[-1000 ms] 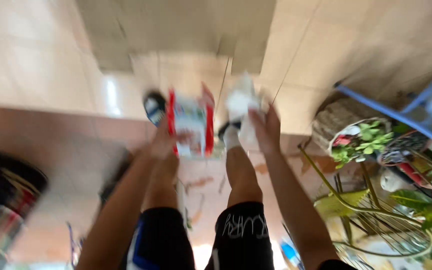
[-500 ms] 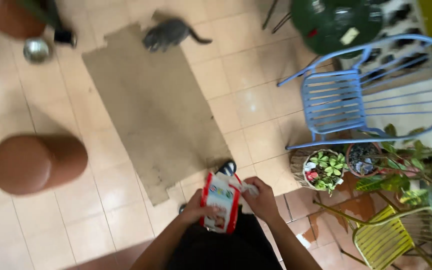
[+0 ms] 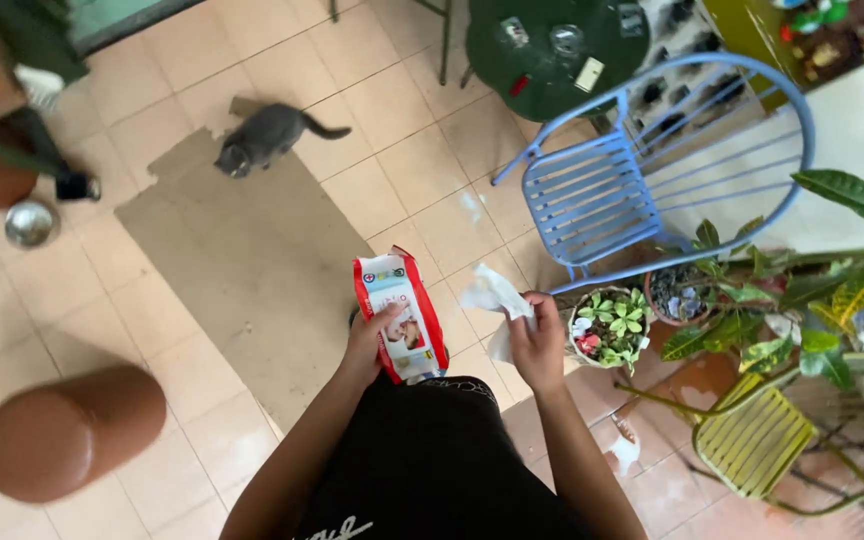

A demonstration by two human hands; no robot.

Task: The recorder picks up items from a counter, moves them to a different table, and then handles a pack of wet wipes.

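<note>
Your left hand [image 3: 370, 340] is closed around a red-edged packet of wipes [image 3: 400, 315], thumb across its front, holding it upright just in front of your black shirt [image 3: 432, 465]. Your right hand [image 3: 537, 340] sits just beside it, fingers pinched shut on a crumpled white wipe [image 3: 492, 300] that sticks up and to the left from your fingertips; the wipe and the packet are close but apart. Just right of that hand a small round pot of green and pink plants [image 3: 612, 328] stands on the tiled floor [image 3: 182, 400], with a yellow chair [image 3: 757, 440] beyond it to the lower right. To your left lies a rounded brown shape [image 3: 72, 430], perhaps a clay pot, though it is blurred. Farther out, a flat brown mat [image 3: 242, 255] covers the tiles, a blue metal chair [image 3: 642, 170] stands to the right, and a grey cat [image 3: 267, 135] sits at the mat's far edge. A dark green round table [image 3: 552, 50] is farthest off.
</note>
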